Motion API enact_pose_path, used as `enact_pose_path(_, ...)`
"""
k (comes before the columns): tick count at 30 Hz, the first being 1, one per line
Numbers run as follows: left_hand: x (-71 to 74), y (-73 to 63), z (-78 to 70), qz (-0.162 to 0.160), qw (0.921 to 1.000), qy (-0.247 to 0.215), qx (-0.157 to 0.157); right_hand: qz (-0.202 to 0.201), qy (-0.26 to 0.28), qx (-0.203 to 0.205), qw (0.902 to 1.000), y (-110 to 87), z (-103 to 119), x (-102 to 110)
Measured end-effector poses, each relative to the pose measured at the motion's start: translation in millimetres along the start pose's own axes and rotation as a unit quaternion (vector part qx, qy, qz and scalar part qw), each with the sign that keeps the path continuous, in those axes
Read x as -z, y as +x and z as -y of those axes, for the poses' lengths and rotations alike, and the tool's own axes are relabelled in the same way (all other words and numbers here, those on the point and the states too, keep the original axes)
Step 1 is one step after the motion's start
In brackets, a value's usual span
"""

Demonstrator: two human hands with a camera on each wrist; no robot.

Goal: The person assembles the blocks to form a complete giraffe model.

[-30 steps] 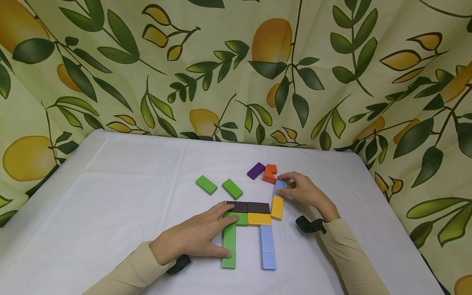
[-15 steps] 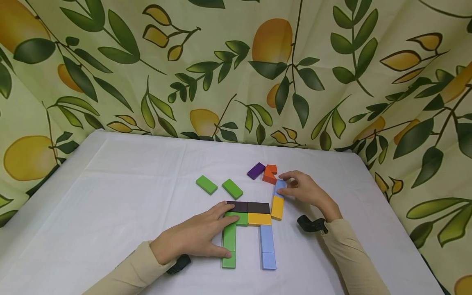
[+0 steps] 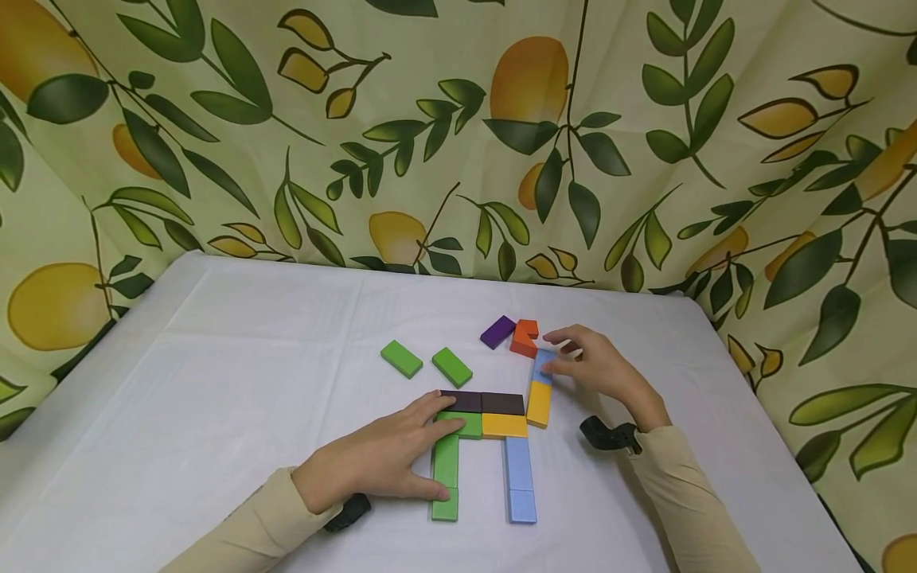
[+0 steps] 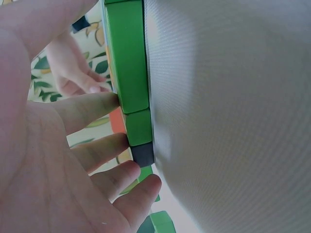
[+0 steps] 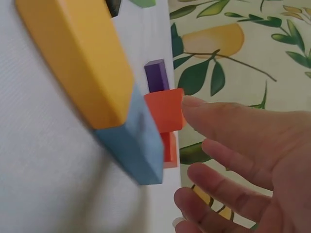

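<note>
Right fingertips seemingly beside blue block

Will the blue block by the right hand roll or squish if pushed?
Probably won't roll: the blue block has flat faces. Likely no squishing: straight, crisp edges. Pushed toward the yellow block, it might shove that: their ends meet.

In the head view your left sleeve, just past seven o'clock, is plain beige; your right sleeve, past four, matches. Your left hand and right hand are bare. A small black device juts from the left sleeve toward four o'clock, a curved black attachment from the right toward nine.
</note>
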State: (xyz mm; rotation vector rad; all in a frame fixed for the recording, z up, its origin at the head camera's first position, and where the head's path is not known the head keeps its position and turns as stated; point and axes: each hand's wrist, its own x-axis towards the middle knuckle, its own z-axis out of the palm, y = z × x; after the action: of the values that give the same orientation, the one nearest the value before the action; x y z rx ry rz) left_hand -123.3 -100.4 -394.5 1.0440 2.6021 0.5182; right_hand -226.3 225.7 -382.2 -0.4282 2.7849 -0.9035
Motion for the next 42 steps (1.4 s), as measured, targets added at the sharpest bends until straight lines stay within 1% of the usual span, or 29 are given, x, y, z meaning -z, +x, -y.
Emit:
enact_pose_path(4,0.1,0.4,0.1,0.000,1.0000,0.001,0.000,-0.009,0.007,0.021,0.9997,-2.1,3.1,0.3)
enact_pose_path(10,0.7,0.0,-0.4,0.000,1.0000,0.002,-0.001,-0.019,0.011,0.066,0.9976,-3.5,9.3,-1.9)
enact_pose_path(18,1.0,-1.1,-0.8,0.001,1.0000,-0.002,0.003,-0.023,0.004,0.079,0.9966,-3.1,26.0,-10.4)
enact_pose_path(27,1.5,-1.1,-1.4,0.003,1.0000,-0.003,0.008,-0.002,0.005,0.117,0.9931,3.9,43.1,-19.8)
enact_pose_path(37,2.2,-0.6,-1.6,0.006,0.9999,-0.003,0.013,0.040,-0.007,0.112,0.9929,14.0,60.8,-30.7)
enact_pose_path(42,2.0,-0.4,-1.3,0.005,1.0000,0.000,0.008,0.057,-0.018,0.116,0.9914,19.0,68.1,-37.3)
